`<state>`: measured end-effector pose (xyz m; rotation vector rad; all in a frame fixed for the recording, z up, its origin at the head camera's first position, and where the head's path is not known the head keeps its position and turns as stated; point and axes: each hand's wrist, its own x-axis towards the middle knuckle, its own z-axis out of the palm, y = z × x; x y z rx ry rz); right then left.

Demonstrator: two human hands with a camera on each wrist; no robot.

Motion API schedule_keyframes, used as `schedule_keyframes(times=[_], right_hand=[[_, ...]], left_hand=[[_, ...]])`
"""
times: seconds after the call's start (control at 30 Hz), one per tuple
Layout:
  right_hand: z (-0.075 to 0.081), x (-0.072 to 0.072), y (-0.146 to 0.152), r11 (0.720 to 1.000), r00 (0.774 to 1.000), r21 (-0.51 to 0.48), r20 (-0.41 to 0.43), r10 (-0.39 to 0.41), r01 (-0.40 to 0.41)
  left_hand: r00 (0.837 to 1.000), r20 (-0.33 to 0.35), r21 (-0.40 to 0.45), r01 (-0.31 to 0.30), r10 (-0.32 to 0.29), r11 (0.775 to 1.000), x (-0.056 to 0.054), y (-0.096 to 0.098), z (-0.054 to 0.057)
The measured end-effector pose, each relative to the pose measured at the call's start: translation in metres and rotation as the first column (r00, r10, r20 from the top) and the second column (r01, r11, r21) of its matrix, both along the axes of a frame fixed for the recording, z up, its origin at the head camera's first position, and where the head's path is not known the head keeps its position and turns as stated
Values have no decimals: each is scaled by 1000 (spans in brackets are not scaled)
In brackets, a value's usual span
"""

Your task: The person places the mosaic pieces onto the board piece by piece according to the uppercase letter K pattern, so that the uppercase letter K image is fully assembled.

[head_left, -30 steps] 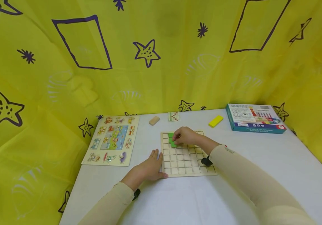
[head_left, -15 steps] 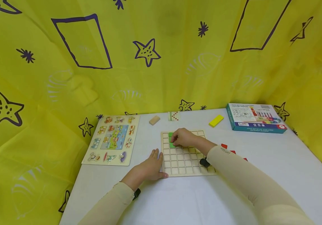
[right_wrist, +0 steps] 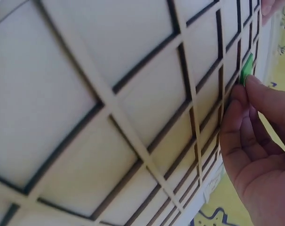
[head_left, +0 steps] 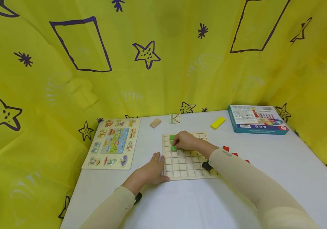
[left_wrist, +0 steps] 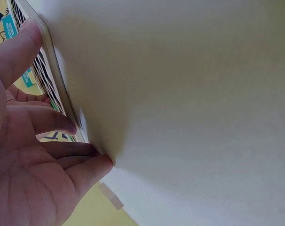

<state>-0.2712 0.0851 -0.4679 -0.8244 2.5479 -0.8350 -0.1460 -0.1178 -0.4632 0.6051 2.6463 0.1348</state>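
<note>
A wooden grid board [head_left: 192, 173] lies on the white table with green square tiles [head_left: 172, 138] in its upper left cells. Over those cells is my right hand [head_left: 185, 141], thumb and fingertips at the lower green tile [right_wrist: 246, 68], which sits in or on its cell; the fingers partly hide it. In the right wrist view, thumb and index finger pinch that tile's edge. My left hand [head_left: 152, 170] rests at the board's left edge, fingers extended on the table and thumb at the near left corner. The left wrist view shows the left hand [left_wrist: 36, 165] touching the board's side.
Red tiles [head_left: 235, 154] lie right of the board, partly behind the right sleeve. Behind it are a wooden block [head_left: 155, 123], a pattern card [head_left: 175, 118] and a yellow block [head_left: 218, 123]. A picture puzzle [head_left: 110, 144] lies left; a box [head_left: 257, 120] stands right.
My right hand has shifted slightly left, and the lower green tile, askew before, now lines up with the grid. Red tiles show more beside the right sleeve. The left hand stays put.
</note>
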Motion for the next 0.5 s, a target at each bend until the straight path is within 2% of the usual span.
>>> schedule_keyframes(times=[0.27, 0.5], right_hand=[[13, 1, 32, 998, 999, -60, 36, -21, 24], [30, 1, 63, 997, 997, -36, 51, -64, 66]], left_hand=[[1000, 10, 1, -4, 4, 1000, 1, 3, -4], [1000, 2, 34, -13, 13, 999, 0, -1, -4]])
